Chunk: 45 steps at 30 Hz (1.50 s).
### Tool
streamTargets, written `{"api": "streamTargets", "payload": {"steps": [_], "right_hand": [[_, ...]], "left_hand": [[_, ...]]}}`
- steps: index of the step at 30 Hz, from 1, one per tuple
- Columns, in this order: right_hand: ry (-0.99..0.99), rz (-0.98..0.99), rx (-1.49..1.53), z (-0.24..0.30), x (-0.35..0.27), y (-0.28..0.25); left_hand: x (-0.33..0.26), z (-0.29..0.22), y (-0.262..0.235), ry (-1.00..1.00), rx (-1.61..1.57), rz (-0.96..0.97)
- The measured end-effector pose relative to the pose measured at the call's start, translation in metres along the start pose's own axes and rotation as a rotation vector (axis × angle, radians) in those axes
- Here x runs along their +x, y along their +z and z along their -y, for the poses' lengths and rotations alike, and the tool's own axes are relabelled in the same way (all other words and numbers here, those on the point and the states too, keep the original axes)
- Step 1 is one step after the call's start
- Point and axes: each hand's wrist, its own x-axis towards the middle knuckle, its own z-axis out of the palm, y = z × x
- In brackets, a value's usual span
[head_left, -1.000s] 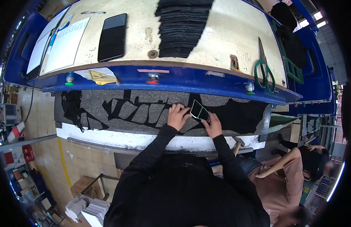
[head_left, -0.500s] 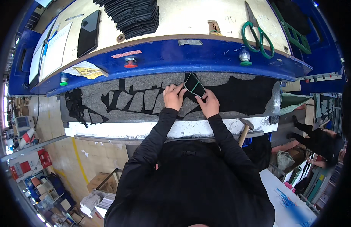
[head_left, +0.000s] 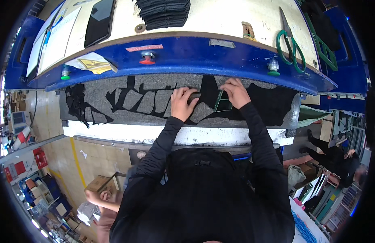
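Note:
A green-edged cutting die (head_left: 224, 106), an open frame with a crossbar, stands on the black fabric (head_left: 272, 101) over the grey cutting board (head_left: 151, 84). My right hand (head_left: 238, 94) has its fingers closed on the die's upper part, partly covering it. Left of the die, my left hand (head_left: 181, 104) rests palm down by the cut strip of fabric. Its thumb is apart from the bent fingers, and I see nothing held between them. Skeleton-like fabric offcuts (head_left: 132, 99) with several cut-out holes stretch to the left.
Above the board runs a blue machine beam (head_left: 187, 56) with a red button (head_left: 147, 58). On its shelf lie a phone (head_left: 100, 22), stacked black pieces (head_left: 165, 14) and green-handled scissors (head_left: 290, 46). Another person's arm (head_left: 102, 200) shows at lower left; a person (head_left: 337, 158) is at far right.
The die has gone from between both hands down onto the fabric at the right. My hands have moved apart. Another person's arm has appeared at lower left; my right arm hides the hammer.

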Motion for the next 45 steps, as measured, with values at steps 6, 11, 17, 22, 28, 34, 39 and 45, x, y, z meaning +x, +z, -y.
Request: {"api": "streamTargets", "payload": {"steps": [6,11,17,22,28,34,39,45], "right_hand": [[0.397,-0.213,0.102,0.03,-0.052,0.029],[0.649,-0.048,0.477,0.027,-0.093,0.047],[0.698,-0.227,0.701,0.038,-0.067,0.063],[0.687,-0.294,0.826,0.053,-0.032,0.079],[0.704,-0.326,0.859,0.048,-0.026,0.097],[0.688,-0.407,0.87,0.055,-0.039,0.102],[0.734,-0.437,0.837,0.055,-0.037,0.103],[0.715,-0.404,0.889,0.052,-0.039,0.107]], "left_hand": [[-0.071,-0.024,0.01,0.037,0.182,0.124],[-0.155,-0.027,0.013,0.118,-0.009,0.222],[-0.169,-0.03,0.003,-0.182,-0.02,0.436],[-0.16,-0.035,0.001,-0.262,0.063,0.547],[-0.145,-0.031,0.002,-0.268,0.046,0.702],[-0.071,-0.043,0.007,-0.145,-0.084,0.072],[-0.021,-0.015,0.041,-0.087,0.022,-0.002],[-0.034,-0.002,0.056,-0.067,0.034,-0.043]]}}
